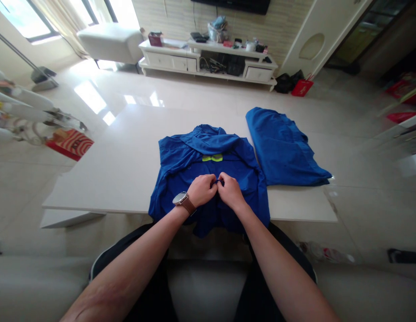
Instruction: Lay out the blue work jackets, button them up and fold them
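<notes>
A blue work jacket (181, 156) with a yellow-green strip lies spread on the white table, its lower edge hanging over the side nearest me. My left hand (203, 189), with a watch (181, 198) on its wrist, is closed on the jacket's front near the middle. Right beside it, my right hand (229, 191) pinches the same part of the cloth. A small bit of dark blue fabric shows raised between the fingertips; whether a button is there I cannot tell. To the right lies a folded blue garment (278, 147), close against the jacket.
The white table (110, 165) reaches out to the left of the jacket. A red patterned box (72, 143) is beyond its left edge. Against the far wall stands a white TV cabinet (174, 62), with a red bag (302, 86) on the floor beside it.
</notes>
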### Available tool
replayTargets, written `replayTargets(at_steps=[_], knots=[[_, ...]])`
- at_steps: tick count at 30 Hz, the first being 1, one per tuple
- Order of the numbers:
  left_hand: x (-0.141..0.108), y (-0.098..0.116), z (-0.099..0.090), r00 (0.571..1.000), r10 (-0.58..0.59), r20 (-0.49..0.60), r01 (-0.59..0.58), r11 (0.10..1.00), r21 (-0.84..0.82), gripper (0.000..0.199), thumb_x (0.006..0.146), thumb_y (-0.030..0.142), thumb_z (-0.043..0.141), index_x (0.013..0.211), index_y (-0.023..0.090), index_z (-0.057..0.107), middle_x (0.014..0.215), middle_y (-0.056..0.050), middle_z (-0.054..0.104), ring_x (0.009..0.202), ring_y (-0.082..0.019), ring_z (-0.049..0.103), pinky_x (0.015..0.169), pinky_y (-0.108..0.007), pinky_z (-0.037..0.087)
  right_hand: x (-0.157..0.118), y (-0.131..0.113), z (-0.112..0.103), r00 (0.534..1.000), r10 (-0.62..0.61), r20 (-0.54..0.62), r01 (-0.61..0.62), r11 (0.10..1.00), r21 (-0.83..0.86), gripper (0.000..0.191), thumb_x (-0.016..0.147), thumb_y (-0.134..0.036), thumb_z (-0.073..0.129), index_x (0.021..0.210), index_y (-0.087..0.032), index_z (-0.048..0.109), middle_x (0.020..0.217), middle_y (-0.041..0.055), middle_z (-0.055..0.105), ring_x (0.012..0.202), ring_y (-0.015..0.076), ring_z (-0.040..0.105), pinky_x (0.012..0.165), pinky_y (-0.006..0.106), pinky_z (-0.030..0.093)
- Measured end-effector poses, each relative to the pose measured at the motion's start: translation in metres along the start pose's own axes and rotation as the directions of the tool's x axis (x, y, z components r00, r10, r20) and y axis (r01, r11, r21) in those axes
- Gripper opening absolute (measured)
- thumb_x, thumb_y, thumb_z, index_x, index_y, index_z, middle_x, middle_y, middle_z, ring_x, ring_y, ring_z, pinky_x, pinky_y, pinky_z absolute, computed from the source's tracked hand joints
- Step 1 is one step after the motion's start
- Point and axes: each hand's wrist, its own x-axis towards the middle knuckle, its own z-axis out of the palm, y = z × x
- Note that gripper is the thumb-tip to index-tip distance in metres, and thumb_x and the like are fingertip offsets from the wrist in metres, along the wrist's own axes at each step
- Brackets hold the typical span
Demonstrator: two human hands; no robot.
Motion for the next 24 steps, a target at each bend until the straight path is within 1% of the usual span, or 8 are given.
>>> replayTargets(at_steps=[6,13,19,21,24], knots=[[-0.0011,-0.0004,-0.0015,1.0,0.031,-0.003,-0.031,0.999,0.038,0.014,0.084,0.019,0.052,0.071,0.02,0.056,0.076,-0.005,0.066,0.068,-0.018,0.057,0.063,-0.031,0.031,0.0001,0.0003,-0.0007,1.0,-0.007,0.009,0.007,1.0,0.012,0.008,0.085,-0.018,0.051,0.081,-0.023,0.054,0.08,0.0026,0.066,0.078,0.019,0.059,0.069,0.027,0.034],[0.001,-0.0018,-0.0035,1.0,0.023,-0.012,-0.023,1.0,0.002,0.015,0.086,0.021,0.054,0.071,0.019,0.06,0.075,-0.005,0.067,0.068,-0.017,0.057,0.063,-0.03,0.033,0.0018,-0.0011,-0.0021,0.998,0.055,-0.019,-0.054,0.997,0.048,0.007,0.083,-0.02,0.051,0.077,-0.024,0.052,0.074,0.0003,0.063,0.073,0.0175,0.056,0.066,0.026,0.034],[0.0032,-0.0023,-0.0035,0.998,0.042,-0.037,-0.042,0.999,0.018,0.015,0.086,0.023,0.055,0.074,0.018,0.063,0.078,-0.005,0.069,0.069,-0.017,0.059,0.064,-0.029,0.035,0.0019,-0.0018,-0.0039,0.997,0.053,-0.047,-0.048,0.994,0.1,0.007,0.083,-0.021,0.053,0.077,-0.023,0.053,0.078,0.0004,0.065,0.078,0.018,0.06,0.07,0.026,0.037],[0.0014,0.0004,-0.0035,0.997,0.058,-0.043,-0.058,0.998,0.002,0.012,0.083,0.019,0.055,0.076,0.018,0.065,0.077,-0.005,0.069,0.069,-0.017,0.06,0.065,-0.029,0.037,0.0026,-0.0004,-0.0044,0.996,0.054,-0.068,-0.046,0.992,0.114,0.007,0.084,-0.021,0.052,0.078,-0.023,0.054,0.078,0.0006,0.065,0.078,0.0181,0.06,0.071,0.026,0.038],[-0.003,0.0066,-0.003,0.996,0.087,-0.013,-0.087,0.996,-0.015,0.017,0.077,0.013,0.053,0.079,0.02,0.068,0.078,-0.004,0.071,0.072,-0.018,0.063,0.068,-0.029,0.039,0.0052,0.0019,-0.0057,0.987,0.085,-0.139,-0.067,0.989,0.134,0.008,0.085,-0.023,0.05,0.078,-0.023,0.053,0.076,0.0002,0.062,0.076,0.0181,0.058,0.071,0.027,0.037]])
